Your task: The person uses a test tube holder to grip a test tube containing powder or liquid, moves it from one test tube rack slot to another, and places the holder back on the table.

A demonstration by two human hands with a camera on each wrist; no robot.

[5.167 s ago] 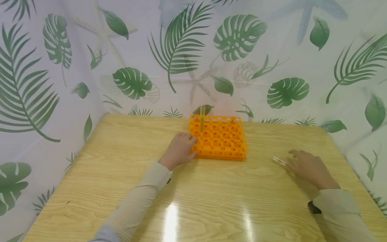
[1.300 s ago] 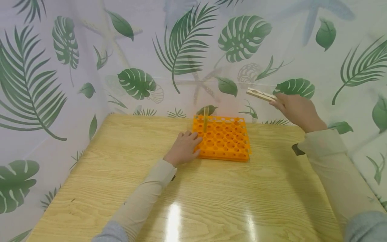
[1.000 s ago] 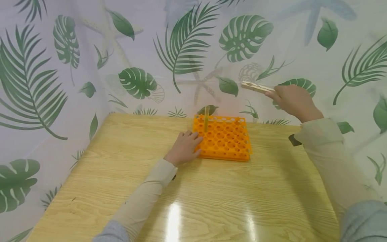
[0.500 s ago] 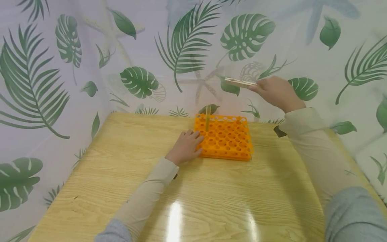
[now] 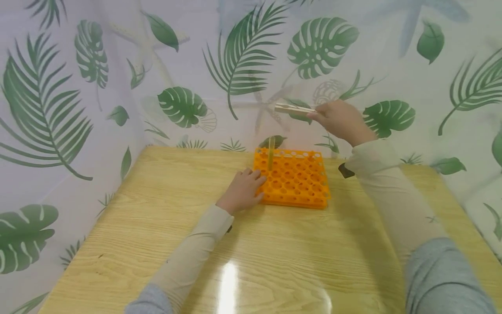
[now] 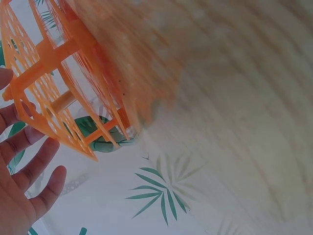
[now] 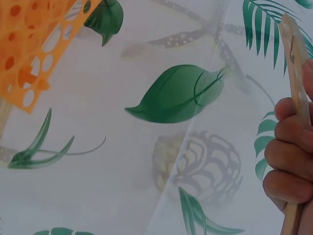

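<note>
An orange test tube rack (image 5: 296,181) sits on the table toward the back, and one test tube (image 5: 271,152) with yellowish content stands upright near its back left corner. My left hand (image 5: 243,189) holds the left side of the rack. The left wrist view has these fingers at the edge of the rack (image 6: 46,58), two of them apart from it. Raised above and behind the rack, my right hand (image 5: 340,120) grips a wooden test tube holder (image 5: 295,108) by its near end. In the right wrist view, curled fingers wrap the wooden holder (image 7: 293,63), which has a metal spring near its tip.
The wood-grain table (image 5: 164,244) reaches back to a wall covering (image 5: 251,52) printed with green leaves, which also lines both sides. Light reflects off the tabletop near the front.
My right hand has lifted the wooden test tube holder from the right side of the table and carried it leftward to above the rack. My left hand stays at the rack.
</note>
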